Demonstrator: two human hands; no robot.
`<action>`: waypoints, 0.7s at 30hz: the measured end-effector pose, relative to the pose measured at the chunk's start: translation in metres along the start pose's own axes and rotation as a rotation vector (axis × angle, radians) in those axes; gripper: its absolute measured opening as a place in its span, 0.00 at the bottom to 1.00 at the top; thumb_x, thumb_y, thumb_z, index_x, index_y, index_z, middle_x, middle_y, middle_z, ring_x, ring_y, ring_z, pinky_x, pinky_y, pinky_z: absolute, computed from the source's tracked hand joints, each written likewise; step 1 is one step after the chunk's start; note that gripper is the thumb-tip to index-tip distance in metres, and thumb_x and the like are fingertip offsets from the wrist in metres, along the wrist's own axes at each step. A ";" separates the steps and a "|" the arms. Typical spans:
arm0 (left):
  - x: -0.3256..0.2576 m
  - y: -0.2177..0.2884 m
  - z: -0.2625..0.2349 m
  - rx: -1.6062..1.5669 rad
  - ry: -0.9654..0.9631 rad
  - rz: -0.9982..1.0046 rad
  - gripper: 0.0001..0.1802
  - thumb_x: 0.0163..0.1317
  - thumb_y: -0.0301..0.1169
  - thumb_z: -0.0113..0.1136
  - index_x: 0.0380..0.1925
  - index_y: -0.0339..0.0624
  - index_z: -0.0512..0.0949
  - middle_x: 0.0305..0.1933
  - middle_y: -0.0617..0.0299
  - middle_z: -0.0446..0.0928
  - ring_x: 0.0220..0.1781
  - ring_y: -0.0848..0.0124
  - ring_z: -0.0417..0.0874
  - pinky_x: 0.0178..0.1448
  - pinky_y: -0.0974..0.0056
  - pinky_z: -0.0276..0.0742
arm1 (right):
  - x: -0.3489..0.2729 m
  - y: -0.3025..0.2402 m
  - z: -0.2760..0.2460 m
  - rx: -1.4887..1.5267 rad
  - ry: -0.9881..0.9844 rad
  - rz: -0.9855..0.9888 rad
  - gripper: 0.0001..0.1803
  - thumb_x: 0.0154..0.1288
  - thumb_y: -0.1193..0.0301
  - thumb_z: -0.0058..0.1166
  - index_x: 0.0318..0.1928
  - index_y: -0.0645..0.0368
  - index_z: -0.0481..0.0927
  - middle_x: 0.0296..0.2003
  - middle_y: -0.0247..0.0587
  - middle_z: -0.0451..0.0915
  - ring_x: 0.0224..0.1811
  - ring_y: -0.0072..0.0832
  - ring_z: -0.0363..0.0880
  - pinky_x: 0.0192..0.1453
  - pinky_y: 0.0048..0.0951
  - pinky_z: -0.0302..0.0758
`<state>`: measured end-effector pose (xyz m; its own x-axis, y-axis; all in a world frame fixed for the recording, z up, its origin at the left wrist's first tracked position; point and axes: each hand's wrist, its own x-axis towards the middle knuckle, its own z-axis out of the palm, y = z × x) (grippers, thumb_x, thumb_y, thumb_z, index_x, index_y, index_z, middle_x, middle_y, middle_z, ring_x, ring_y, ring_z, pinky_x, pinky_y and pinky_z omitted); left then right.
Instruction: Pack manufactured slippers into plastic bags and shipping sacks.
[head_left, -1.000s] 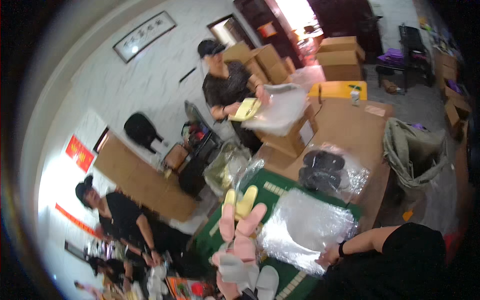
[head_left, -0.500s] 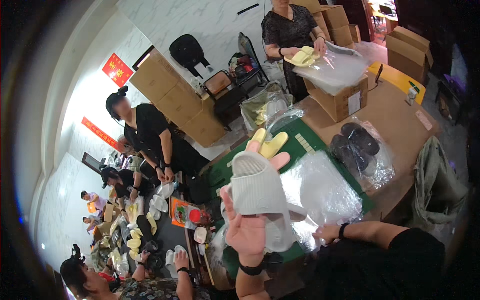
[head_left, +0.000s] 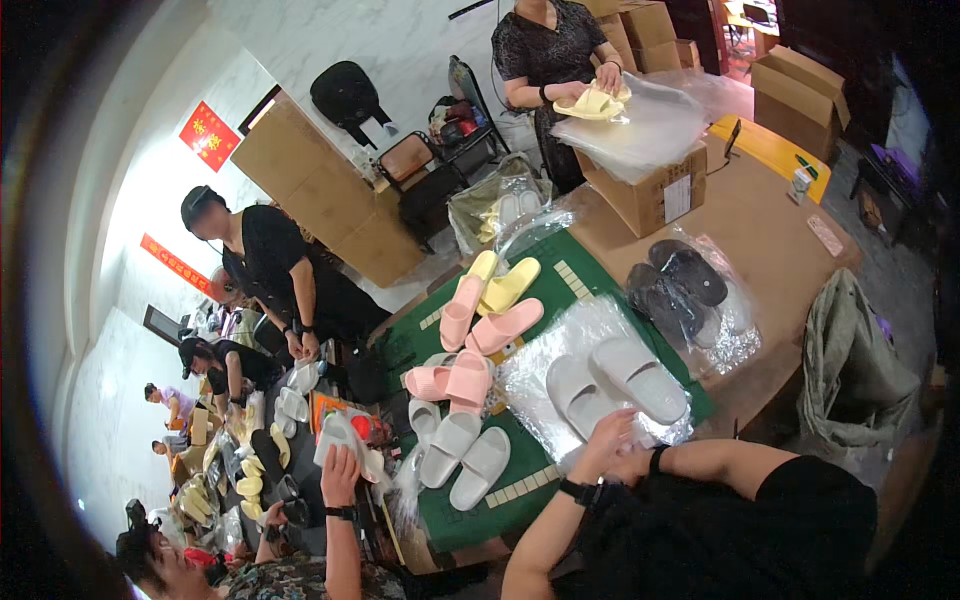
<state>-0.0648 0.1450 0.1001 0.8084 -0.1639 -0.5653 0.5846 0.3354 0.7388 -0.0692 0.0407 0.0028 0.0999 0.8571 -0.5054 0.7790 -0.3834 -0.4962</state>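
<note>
Two light grey slippers (head_left: 640, 380) lie side by side on a stack of clear plastic bags (head_left: 530, 375). At the near edge of that stack, my left hand (head_left: 605, 445) is right by the slippers' near ends, its fingers together; what they pinch is too small to make out. My right hand (head_left: 630, 465) is beside it, partly covered by it, with fingers closed at the bag's edge. Left of the bags, on a green mat (head_left: 540, 445), lie more grey slippers (head_left: 480, 467), pink slippers (head_left: 505, 325) and yellow slippers (head_left: 510, 287).
Bagged dark slippers (head_left: 690, 290) lie beyond the mat at right, near a cardboard box (head_left: 650, 195). A co-worker's hand (head_left: 340, 475) at left holds a light slipper. Across the table another person handles a yellow slipper (head_left: 595, 102). A green-grey sack (head_left: 850, 350) stands at right.
My raised left hand has let go of the light grey slippers, now on the plastic bags, and come down beside my right hand. The pink and grey slippers on the mat are uncovered.
</note>
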 end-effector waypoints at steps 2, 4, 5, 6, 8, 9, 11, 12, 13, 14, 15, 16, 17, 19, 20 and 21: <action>0.002 -0.043 -0.018 0.622 0.288 0.212 0.14 0.57 0.34 0.50 0.40 0.38 0.74 0.39 0.51 0.76 0.41 0.64 0.76 0.44 0.62 0.71 | 0.011 0.010 0.004 -0.088 -0.144 0.073 0.38 0.46 0.64 0.53 0.60 0.41 0.54 0.64 0.42 0.49 0.64 0.39 0.50 0.53 0.59 0.58; -0.003 -0.081 -0.043 0.978 0.367 0.169 0.13 0.57 0.33 0.50 0.37 0.37 0.75 0.36 0.48 0.76 0.39 0.60 0.76 0.43 0.61 0.71 | 0.024 0.018 0.015 -0.190 -0.045 0.079 0.28 0.49 0.64 0.50 0.54 0.47 0.64 0.57 0.41 0.64 0.56 0.34 0.64 0.49 0.48 0.66; -0.008 -0.101 -0.059 1.330 0.449 0.115 0.11 0.56 0.33 0.49 0.34 0.37 0.75 0.33 0.46 0.76 0.37 0.56 0.76 0.42 0.59 0.72 | 0.021 0.016 0.003 -0.055 -0.080 -0.030 0.21 0.50 0.62 0.48 0.48 0.49 0.69 0.48 0.42 0.70 0.48 0.35 0.70 0.44 0.44 0.68; -0.010 -0.126 -0.076 1.388 0.457 0.262 0.09 0.54 0.30 0.51 0.34 0.38 0.74 0.36 0.44 0.74 0.41 0.50 0.74 0.42 0.56 0.71 | 0.018 0.011 -0.010 0.078 -0.115 -0.135 0.17 0.52 0.60 0.46 0.42 0.52 0.74 0.40 0.43 0.77 0.40 0.35 0.75 0.40 0.40 0.71; -0.011 -0.143 -0.083 1.357 0.372 0.404 0.17 0.52 0.34 0.52 0.42 0.41 0.71 0.45 0.41 0.70 0.47 0.48 0.70 0.49 0.49 0.66 | 0.011 0.026 -0.009 0.284 0.024 -0.135 0.14 0.53 0.59 0.44 0.32 0.53 0.78 0.26 0.46 0.78 0.27 0.37 0.76 0.32 0.40 0.70; -0.015 -0.154 -0.089 1.354 0.390 0.397 0.17 0.52 0.34 0.52 0.42 0.41 0.71 0.45 0.41 0.70 0.47 0.48 0.70 0.49 0.49 0.66 | -0.019 0.014 -0.043 0.273 0.158 -0.011 0.14 0.52 0.59 0.44 0.33 0.52 0.79 0.27 0.49 0.77 0.28 0.39 0.76 0.32 0.40 0.71; -0.017 -0.170 -0.085 1.517 0.385 0.552 0.25 0.50 0.35 0.54 0.51 0.45 0.67 0.57 0.39 0.60 0.57 0.44 0.62 0.57 0.48 0.61 | -0.032 0.029 -0.050 0.251 0.418 0.277 0.14 0.51 0.57 0.45 0.33 0.47 0.80 0.31 0.53 0.76 0.34 0.46 0.74 0.35 0.42 0.71; -0.017 -0.174 -0.084 1.516 0.383 0.558 0.25 0.50 0.35 0.54 0.51 0.45 0.67 0.57 0.39 0.60 0.57 0.44 0.62 0.57 0.48 0.61 | -0.027 0.051 -0.039 0.235 0.535 0.432 0.14 0.50 0.56 0.45 0.33 0.45 0.80 0.33 0.55 0.75 0.38 0.50 0.73 0.39 0.43 0.71; -0.019 -0.178 -0.084 1.518 0.364 0.485 0.28 0.51 0.35 0.54 0.55 0.50 0.63 0.60 0.39 0.56 0.60 0.43 0.58 0.60 0.47 0.57 | -0.025 0.056 -0.042 0.188 0.549 0.496 0.15 0.50 0.55 0.46 0.34 0.43 0.81 0.37 0.57 0.73 0.42 0.53 0.69 0.44 0.45 0.68; -0.020 -0.179 -0.082 1.521 0.340 0.417 0.31 0.52 0.36 0.54 0.58 0.55 0.60 0.62 0.39 0.52 0.62 0.42 0.54 0.62 0.45 0.54 | -0.026 0.062 -0.048 0.141 0.569 0.563 0.15 0.49 0.54 0.46 0.35 0.41 0.81 0.41 0.59 0.71 0.47 0.57 0.66 0.50 0.48 0.65; -0.021 -0.179 -0.080 1.518 0.342 0.417 0.31 0.52 0.36 0.54 0.58 0.55 0.60 0.62 0.39 0.52 0.62 0.42 0.54 0.62 0.45 0.54 | -0.016 0.073 -0.053 0.138 0.566 0.563 0.15 0.49 0.54 0.46 0.35 0.41 0.81 0.41 0.59 0.71 0.47 0.57 0.66 0.50 0.48 0.65; -0.021 -0.175 -0.074 1.571 0.308 0.378 0.31 0.53 0.37 0.53 0.59 0.60 0.59 0.63 0.39 0.51 0.63 0.42 0.54 0.63 0.45 0.53 | -0.001 0.092 -0.056 0.232 0.551 0.446 0.15 0.49 0.53 0.47 0.36 0.39 0.81 0.43 0.60 0.68 0.50 0.56 0.63 0.53 0.49 0.62; -0.023 -0.174 -0.075 1.619 0.291 0.327 0.31 0.54 0.37 0.52 0.60 0.65 0.58 0.63 0.38 0.50 0.63 0.42 0.54 0.63 0.44 0.52 | 0.008 0.096 -0.064 0.322 0.525 0.311 0.16 0.49 0.53 0.47 0.37 0.38 0.81 0.46 0.60 0.66 0.53 0.56 0.61 0.56 0.51 0.58; -0.022 -0.176 -0.078 1.694 0.294 0.340 0.30 0.56 0.38 0.50 0.60 0.67 0.57 0.63 0.38 0.51 0.62 0.42 0.55 0.62 0.44 0.53 | 0.023 0.084 -0.075 0.300 0.572 0.275 0.17 0.50 0.51 0.48 0.39 0.37 0.80 0.46 0.60 0.65 0.53 0.55 0.61 0.56 0.51 0.58; -0.020 -0.180 -0.081 1.770 0.294 0.355 0.29 0.57 0.39 0.48 0.60 0.69 0.57 0.63 0.38 0.51 0.62 0.42 0.56 0.61 0.44 0.54 | 0.029 0.073 -0.082 0.278 0.621 0.239 0.18 0.50 0.50 0.48 0.40 0.36 0.80 0.46 0.59 0.65 0.53 0.55 0.61 0.56 0.52 0.58; -0.019 -0.186 -0.082 1.768 0.303 0.348 0.29 0.57 0.39 0.48 0.60 0.69 0.57 0.63 0.38 0.51 0.62 0.42 0.56 0.61 0.44 0.54 | 0.042 0.070 -0.082 0.148 0.600 0.244 0.24 0.49 0.47 0.50 0.47 0.37 0.75 0.47 0.57 0.66 0.53 0.54 0.62 0.56 0.51 0.58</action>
<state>-0.1945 0.1615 -0.0565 0.9739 -0.0873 -0.2093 -0.0478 -0.9812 0.1867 0.0404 0.0779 0.0044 0.6233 0.7663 -0.1558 0.6012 -0.5970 -0.5311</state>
